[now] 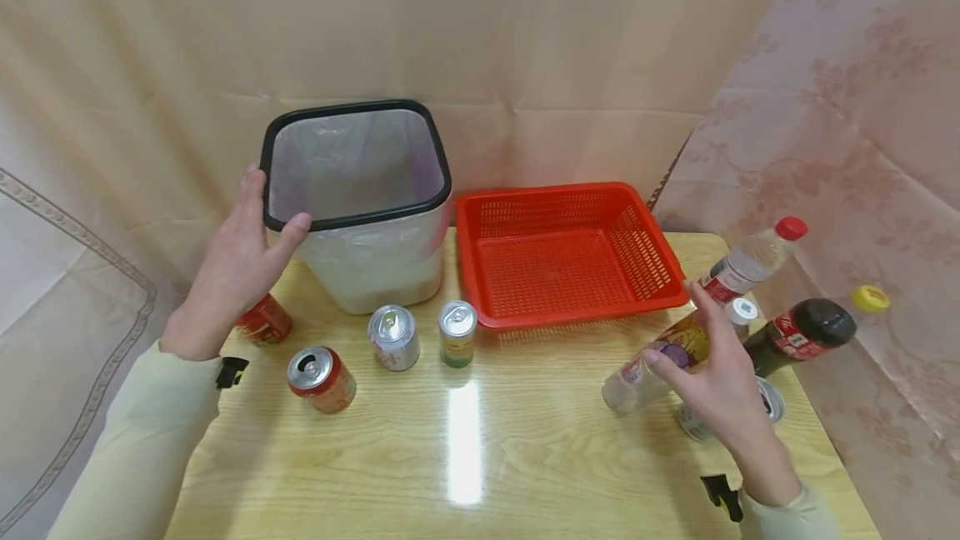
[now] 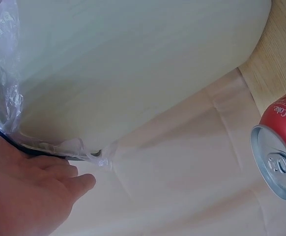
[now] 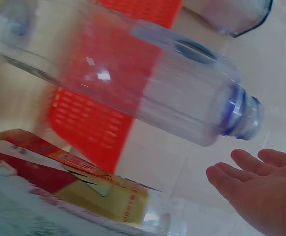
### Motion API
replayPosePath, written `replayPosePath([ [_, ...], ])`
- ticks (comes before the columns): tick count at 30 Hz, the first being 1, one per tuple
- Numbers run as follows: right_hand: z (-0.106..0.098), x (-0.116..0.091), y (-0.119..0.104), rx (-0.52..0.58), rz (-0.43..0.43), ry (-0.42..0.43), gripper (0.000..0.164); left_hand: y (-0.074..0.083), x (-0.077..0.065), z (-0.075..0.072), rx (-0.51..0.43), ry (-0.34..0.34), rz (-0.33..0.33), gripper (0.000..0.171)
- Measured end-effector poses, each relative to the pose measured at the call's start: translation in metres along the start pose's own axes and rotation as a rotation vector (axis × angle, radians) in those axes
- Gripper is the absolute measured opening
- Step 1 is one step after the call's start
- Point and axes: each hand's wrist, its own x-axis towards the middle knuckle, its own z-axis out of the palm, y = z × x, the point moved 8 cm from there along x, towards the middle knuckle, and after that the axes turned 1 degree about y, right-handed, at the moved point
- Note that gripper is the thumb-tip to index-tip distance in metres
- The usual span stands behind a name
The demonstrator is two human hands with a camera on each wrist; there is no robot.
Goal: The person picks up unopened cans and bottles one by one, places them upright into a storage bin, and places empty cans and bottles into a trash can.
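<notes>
My left hand (image 1: 240, 261) grips the front-left corner of a lined trash bin (image 1: 375, 261), its thumb on the black rim. In the left wrist view the fingers (image 2: 79, 184) lie against the outside below that rim. My right hand (image 1: 716, 382) hovers over a group of bottles, thumb and forefinger spread, holding nothing. Beneath it stretches a bottle with a yellow label (image 1: 686, 340), partly hidden by the hand. A clear bottle with a blue neck ring (image 3: 148, 83) fills much of the right wrist view, apart from the fingertips.
A red basket (image 1: 480, 319) stands right of the bin. A red Coke can (image 1: 264, 322), an orange-red can (image 1: 322, 380) and two small cans (image 1: 394, 337) stand before the bin. At the right are a cola bottle (image 1: 802, 332), a red-capped bottle (image 1: 757, 257) and a can (image 1: 770, 398).
</notes>
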Motion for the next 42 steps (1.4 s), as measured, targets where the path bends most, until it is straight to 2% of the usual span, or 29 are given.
replayPosePath([
  [6, 0.013, -0.003, 0.012, -0.059, 0.028, -0.054, 0.11, 0.001, 0.0, 0.0, 0.0, -0.001, 0.001, 0.091],
  [14, 0.023, -0.009, 0.029, -0.054, 0.06, -0.03, 0.112, 0.0, 0.0, -0.001, 0.004, -0.004, 0.0, 0.091],
  [23, 0.031, -0.013, 0.041, -0.056, 0.057, 0.014, 0.093, 0.001, 0.0, -0.001, 0.013, -0.002, -0.003, 0.091],
  [34, 0.04, -0.018, 0.053, -0.05, 0.117, -0.028, 0.07, -0.002, 0.001, 0.0, 0.021, -0.004, -0.007, 0.09],
  [42, 0.037, -0.018, 0.048, -0.079, 0.059, 0.046, 0.055, 0.0, 0.0, 0.0, 0.014, 0.001, 0.003, 0.09],
])
